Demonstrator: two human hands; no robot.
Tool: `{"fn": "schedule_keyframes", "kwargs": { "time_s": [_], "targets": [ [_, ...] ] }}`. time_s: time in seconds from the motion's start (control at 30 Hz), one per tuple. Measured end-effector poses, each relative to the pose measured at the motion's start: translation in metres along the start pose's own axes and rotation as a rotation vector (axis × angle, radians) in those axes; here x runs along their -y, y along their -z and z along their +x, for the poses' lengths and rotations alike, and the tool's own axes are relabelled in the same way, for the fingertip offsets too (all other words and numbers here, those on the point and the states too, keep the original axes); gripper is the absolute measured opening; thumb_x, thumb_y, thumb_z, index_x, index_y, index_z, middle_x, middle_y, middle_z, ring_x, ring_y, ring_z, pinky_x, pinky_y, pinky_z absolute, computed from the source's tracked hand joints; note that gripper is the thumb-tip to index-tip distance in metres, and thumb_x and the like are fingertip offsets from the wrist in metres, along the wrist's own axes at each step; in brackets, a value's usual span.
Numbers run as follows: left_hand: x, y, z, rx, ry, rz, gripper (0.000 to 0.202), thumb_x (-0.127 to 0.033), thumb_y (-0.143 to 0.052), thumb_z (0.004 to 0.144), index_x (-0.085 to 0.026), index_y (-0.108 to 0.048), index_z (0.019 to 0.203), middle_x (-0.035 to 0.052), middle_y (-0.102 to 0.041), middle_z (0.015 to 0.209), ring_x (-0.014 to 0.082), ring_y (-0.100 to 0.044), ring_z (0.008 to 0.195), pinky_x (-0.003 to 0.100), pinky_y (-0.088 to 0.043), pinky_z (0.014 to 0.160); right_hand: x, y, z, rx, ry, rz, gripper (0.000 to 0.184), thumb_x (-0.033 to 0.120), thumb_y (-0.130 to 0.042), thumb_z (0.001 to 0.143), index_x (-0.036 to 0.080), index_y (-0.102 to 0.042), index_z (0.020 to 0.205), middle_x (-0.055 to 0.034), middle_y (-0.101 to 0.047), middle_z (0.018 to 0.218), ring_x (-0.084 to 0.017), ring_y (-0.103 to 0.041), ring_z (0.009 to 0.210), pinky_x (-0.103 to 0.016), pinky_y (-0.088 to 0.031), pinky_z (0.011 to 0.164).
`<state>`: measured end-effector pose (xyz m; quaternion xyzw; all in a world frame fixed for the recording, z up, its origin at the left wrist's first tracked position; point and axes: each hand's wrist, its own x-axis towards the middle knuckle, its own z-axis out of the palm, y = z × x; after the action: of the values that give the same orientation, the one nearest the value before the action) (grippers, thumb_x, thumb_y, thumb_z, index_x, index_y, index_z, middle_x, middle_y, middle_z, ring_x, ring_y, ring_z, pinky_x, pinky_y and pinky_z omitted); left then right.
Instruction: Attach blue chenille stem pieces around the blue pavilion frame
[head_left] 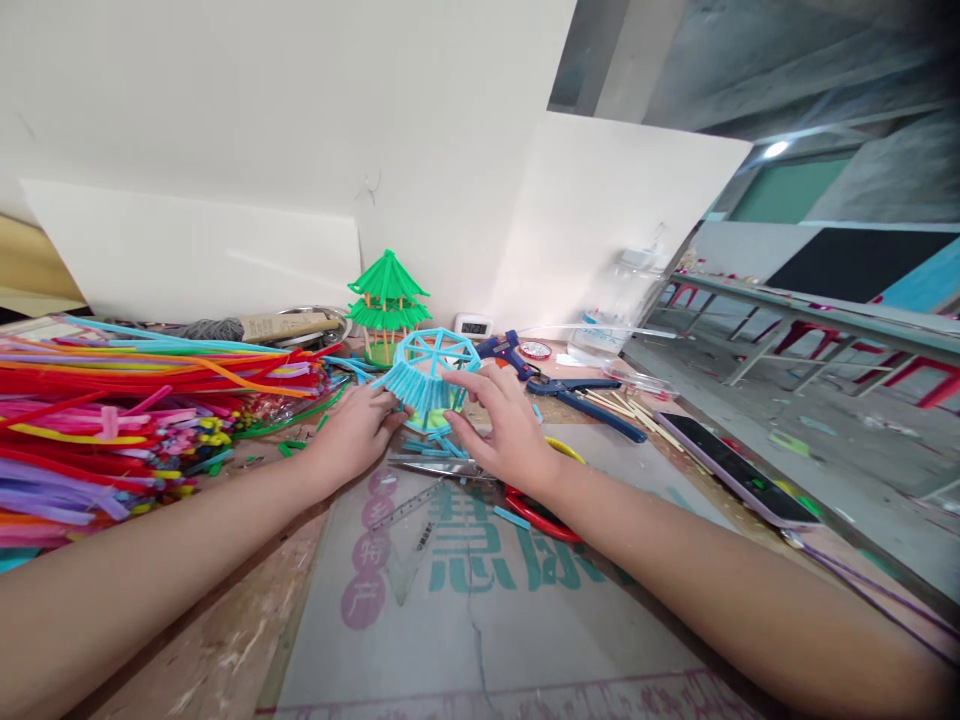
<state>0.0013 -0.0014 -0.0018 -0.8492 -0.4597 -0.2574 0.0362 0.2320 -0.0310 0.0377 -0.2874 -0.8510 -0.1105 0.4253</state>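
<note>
Between the left fingers (pixel 377 403), curled, grip indiscernible, and the right fingers (pixel 474 386), parted, nothing gripped, the blue frame (pixel 418 384) is stood roughly upright, spoked ring (pixel 437 351) uppermost. Beyond the right, a clear bottle (pixel 609 318) is seen.

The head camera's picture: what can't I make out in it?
All in the head view:
Blue model: part of its right side, hidden by the right hand.
Left hand: whether its fingertips pinch the model, too small to tell.
Scissors: part of the handles, behind the right wrist.
Pipe cleaners: some ends, cut off by the left edge.
Clock: its digits, too small.
</note>
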Motion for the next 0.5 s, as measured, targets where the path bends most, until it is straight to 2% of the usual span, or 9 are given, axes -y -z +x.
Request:
{"fn": "schedule_keyframes", "kwargs": {
  "time_s": [0.5],
  "targets": [
    [0.0011,0.0004,0.0005,-0.010,-0.012,-0.031,0.026,-0.032,-0.042,0.096,-0.019,-0.065,0.097,0.0096,-0.066,0.100,0.0270,-0.058,0.102,0.044,-0.043,0.091,-0.0041,-0.0028,-0.0001,-0.014,0.015,-0.029,0.040,0.030,-0.059,0.092,0.020,-0.051,0.130,-0.0084,-0.059,0.100,-0.023,-0.053,0.093,-0.037,-0.043,0.080]
  ]
}}
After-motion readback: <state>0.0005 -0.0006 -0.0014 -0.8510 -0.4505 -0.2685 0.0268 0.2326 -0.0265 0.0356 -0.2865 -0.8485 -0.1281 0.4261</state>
